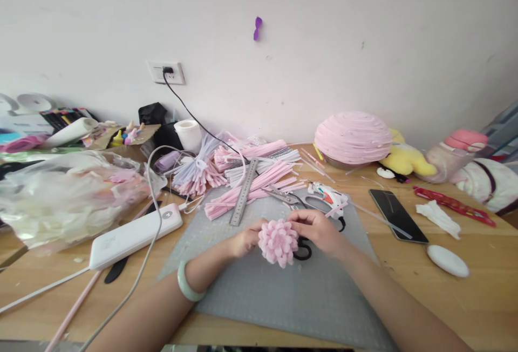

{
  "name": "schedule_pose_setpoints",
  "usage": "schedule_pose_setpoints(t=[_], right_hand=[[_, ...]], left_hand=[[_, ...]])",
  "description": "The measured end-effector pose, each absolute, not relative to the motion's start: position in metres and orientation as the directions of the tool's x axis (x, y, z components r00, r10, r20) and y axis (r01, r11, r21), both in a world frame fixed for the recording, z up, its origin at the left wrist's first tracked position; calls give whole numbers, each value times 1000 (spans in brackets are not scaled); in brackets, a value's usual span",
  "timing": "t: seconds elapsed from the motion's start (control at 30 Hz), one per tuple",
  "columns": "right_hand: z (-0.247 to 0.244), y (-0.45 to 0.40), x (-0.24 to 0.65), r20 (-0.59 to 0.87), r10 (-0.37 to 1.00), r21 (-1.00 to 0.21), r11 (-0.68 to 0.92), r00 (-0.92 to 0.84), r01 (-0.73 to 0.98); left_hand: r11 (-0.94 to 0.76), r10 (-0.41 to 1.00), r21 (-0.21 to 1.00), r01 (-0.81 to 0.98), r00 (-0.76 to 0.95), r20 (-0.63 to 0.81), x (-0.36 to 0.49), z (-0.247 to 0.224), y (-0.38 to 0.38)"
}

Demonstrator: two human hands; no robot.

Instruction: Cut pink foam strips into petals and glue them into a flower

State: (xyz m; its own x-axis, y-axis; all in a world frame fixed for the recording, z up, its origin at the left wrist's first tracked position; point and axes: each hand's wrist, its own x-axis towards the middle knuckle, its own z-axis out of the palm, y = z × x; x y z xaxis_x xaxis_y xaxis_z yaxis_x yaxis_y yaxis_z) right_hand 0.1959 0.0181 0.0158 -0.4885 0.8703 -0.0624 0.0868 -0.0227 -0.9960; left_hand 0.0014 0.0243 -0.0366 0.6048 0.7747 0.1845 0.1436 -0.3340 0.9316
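Note:
A fluffy pink pipe-cleaner flower (pixel 278 242), round with many looped petals, is held up over the grey cutting mat (pixel 243 300). My left hand (pixel 250 238) grips its left side, fingers closed. At its upper right edge, the fingers of my right hand (pixel 318 230) pinch the petals. The flower's back and stem side are hidden from me. Black-handled scissors (pixel 302 249) lie partly behind the flower and my right hand. Just beyond my hands are a steel ruler (pixel 244 193) and bundles of pink pipe cleaners (pixel 226 206).
On the left are a white power bank (pixel 135 237) with a looping cable and a plastic bag (pixel 73 195). A glue gun (pixel 329 194), a phone (pixel 397 215) and a white oval object (pixel 448 261) lie to the right. A pink wrapped dome (pixel 353 139) stands by the wall.

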Motion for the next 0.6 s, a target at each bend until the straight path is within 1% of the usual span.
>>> schedule_pose_setpoints(t=[0.07,0.17,0.27,0.47,0.6], right_hand=[[15,19,195,-105,873,-994,-84,-475,65],[14,19,195,-171,831,-985,-165,-529,58],[14,20,197,-193,801,-980,-187,-566,69],[12,23,199,-179,832,-983,-129,-524,132],[12,23,200,-125,850,-983,-36,-511,181]], left_hand=[[-339,769,934,112,606,206,-1,-42,25],[-350,744,936,39,618,253,-4,-46,25],[-363,723,931,30,640,261,-6,-48,27],[-464,677,881,88,676,289,-8,-48,31],[-421,709,903,81,650,273,-8,-44,30]])
